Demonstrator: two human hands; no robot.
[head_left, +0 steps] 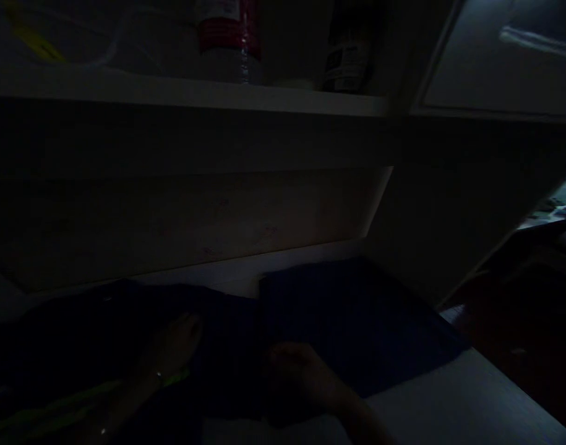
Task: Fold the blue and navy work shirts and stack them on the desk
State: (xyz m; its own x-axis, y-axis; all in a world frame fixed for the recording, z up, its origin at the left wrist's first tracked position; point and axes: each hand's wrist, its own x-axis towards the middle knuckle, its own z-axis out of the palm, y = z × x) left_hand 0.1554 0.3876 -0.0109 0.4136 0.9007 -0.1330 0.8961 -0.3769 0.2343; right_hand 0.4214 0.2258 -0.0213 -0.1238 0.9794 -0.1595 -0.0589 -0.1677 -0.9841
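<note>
The view is very dark. A large piece of dark blue cloth point(357, 315), perhaps a garment, lies spread on a white surface point(431, 402). My left hand point(178, 340) is over the left part of the cloth, its fingers curled together as if gripping a fold. A thin band with a shiny bead circles that wrist. My right hand point(299, 368) is closed at the fold near the cloth's middle, with the wide right panel beyond it. Shadow hides the fingertips of both hands. Bright green strips point(55, 408) show at the lower left.
Above the cloth runs a shelf point(185, 93) holding a jar with a red label point(229, 37) and a dark bottle point(347, 62). A yellow item point(34, 40) lies at the shelf's left. A panel point(450, 204) bounds the right; dark floor point(524, 346) shows beyond.
</note>
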